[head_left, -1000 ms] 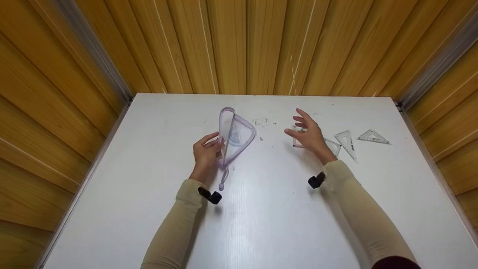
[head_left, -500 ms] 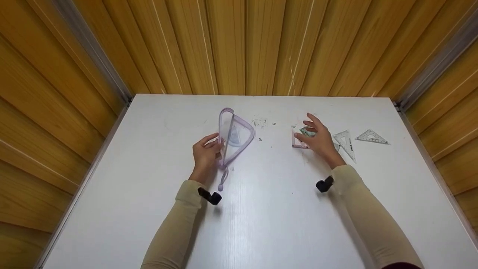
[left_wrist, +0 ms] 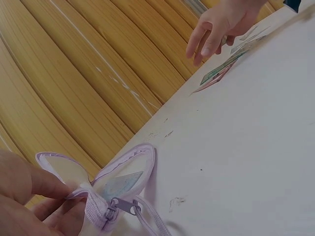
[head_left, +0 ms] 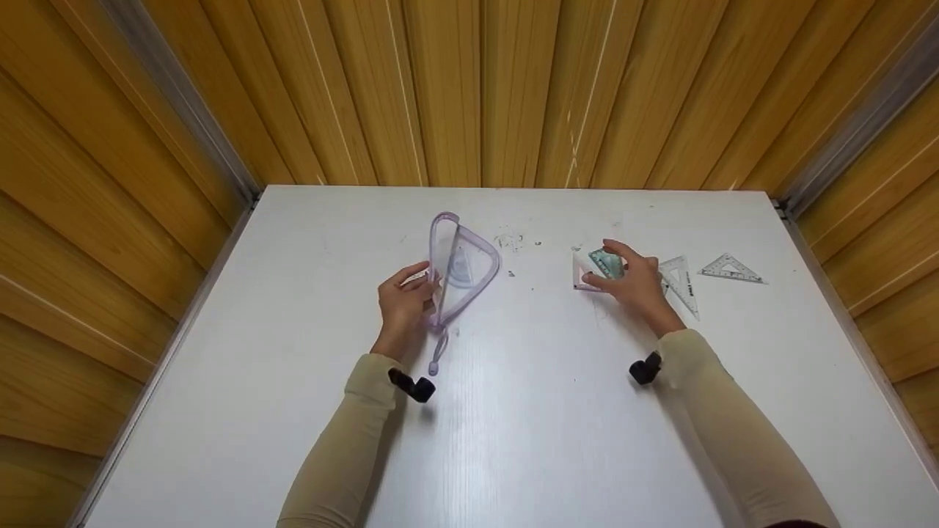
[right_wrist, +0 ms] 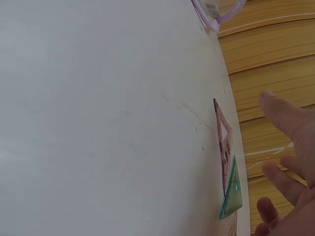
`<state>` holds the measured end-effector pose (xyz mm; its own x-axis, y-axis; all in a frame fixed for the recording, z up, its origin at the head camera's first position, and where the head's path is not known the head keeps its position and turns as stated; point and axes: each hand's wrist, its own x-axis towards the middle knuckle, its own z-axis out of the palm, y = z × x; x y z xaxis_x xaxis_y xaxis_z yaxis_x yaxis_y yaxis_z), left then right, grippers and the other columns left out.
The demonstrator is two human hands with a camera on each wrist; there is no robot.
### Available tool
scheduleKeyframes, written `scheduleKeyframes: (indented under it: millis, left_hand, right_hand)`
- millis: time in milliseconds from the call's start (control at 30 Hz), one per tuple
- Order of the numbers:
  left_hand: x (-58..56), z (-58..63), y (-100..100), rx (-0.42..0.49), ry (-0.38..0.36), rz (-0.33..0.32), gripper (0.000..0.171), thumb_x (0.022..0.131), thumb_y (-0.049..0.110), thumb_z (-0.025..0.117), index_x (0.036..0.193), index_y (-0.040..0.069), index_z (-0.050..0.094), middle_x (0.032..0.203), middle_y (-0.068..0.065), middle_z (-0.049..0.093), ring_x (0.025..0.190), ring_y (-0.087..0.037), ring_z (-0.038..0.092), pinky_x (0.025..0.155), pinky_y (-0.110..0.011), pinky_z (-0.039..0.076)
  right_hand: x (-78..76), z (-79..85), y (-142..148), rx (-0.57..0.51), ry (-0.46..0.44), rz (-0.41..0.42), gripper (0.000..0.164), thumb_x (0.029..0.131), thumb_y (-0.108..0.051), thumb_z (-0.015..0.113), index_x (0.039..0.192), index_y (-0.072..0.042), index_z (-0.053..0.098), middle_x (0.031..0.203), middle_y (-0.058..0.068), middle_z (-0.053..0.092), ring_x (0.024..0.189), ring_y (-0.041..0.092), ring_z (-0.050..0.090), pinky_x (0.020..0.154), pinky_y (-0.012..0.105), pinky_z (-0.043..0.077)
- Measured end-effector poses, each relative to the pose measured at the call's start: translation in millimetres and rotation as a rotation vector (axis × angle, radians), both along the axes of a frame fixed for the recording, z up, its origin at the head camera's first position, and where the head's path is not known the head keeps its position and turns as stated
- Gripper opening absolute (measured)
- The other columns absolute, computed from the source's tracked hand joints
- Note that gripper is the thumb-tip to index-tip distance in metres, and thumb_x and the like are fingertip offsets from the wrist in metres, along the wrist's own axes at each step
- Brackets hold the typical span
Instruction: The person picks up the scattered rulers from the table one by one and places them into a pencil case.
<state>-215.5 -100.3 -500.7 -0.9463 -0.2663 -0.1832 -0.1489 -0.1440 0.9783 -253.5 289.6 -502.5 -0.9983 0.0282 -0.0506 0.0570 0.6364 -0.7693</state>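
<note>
My left hand (head_left: pixel 403 299) pinches the zipped edge of a clear pouch with lilac trim (head_left: pixel 493 257), which gapes at the mouth. Inside it lies a pale blue, clear drawing piece (head_left: pixel 461 268); its exact shape is hard to make out. The zip pull (left_wrist: pixel 125 205) shows near my fingers in the left wrist view. My right hand (head_left: pixel 637 282) hovers over a green set square (head_left: pixel 606 262), thumb and fingers apart, holding nothing. That green one overlaps a pink set square (head_left: pixel 579 279) on the table, seen edge-on in the right wrist view.
Right of my right hand lie a clear set square (head_left: pixel 682 284) and another clear triangle (head_left: pixel 731 269). Dark smudges (head_left: pixel 510 240) mark the white table (head_left: pixel 499 425) between the hands. Wood-look panels (head_left: pixel 469 95) rise behind the table's back edge.
My right hand has moved right and then lowered toward the green set square, which has come into view beside the pink one. My left hand and the pouch have stayed put.
</note>
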Motion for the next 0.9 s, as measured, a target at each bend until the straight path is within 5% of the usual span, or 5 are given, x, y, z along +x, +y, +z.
scheduleKeyframes:
  millis: [300,633,900]
  left_hand:
    - [0.8,-1.1,0,-0.019,0.001,-0.003,0.034,0.090,-0.004,0.073,0.121,0.009,0.075,0.105,-0.014,0.077,0.079,-0.021,0.068,0.059,-0.026,0.054]
    - [1.5,-1.2,0,0.010,0.010,-0.012,0.035,0.090,-0.005,0.074,0.123,0.007,0.074,0.108,-0.015,0.076,0.086,-0.025,0.072,0.062,-0.026,0.055]
    - [0.2,-1.8,0,0.012,0.000,0.001,0.035,0.089,-0.006,0.075,0.122,0.008,0.075,0.107,-0.016,0.076,0.087,-0.023,0.072,0.062,-0.026,0.056]
  right_hand:
    - [4.7,-7.0,1,0.086,-0.015,0.004,0.088,0.081,-0.052,0.084,0.156,-0.025,0.046,0.152,0.019,0.045,0.120,0.038,0.033,0.098,0.052,0.030]
    - [5.8,-16.7,2,0.133,-0.020,0.010,0.083,0.082,-0.051,0.084,0.153,-0.024,0.051,0.137,0.028,0.046,0.115,0.044,0.035,0.092,0.054,0.031]
    - [6.9,-17.0,-2,0.125,0.007,0.007,0.069,0.085,-0.042,0.084,0.147,-0.023,0.059,0.135,0.029,0.045,0.119,0.046,0.034,0.098,0.059,0.032]
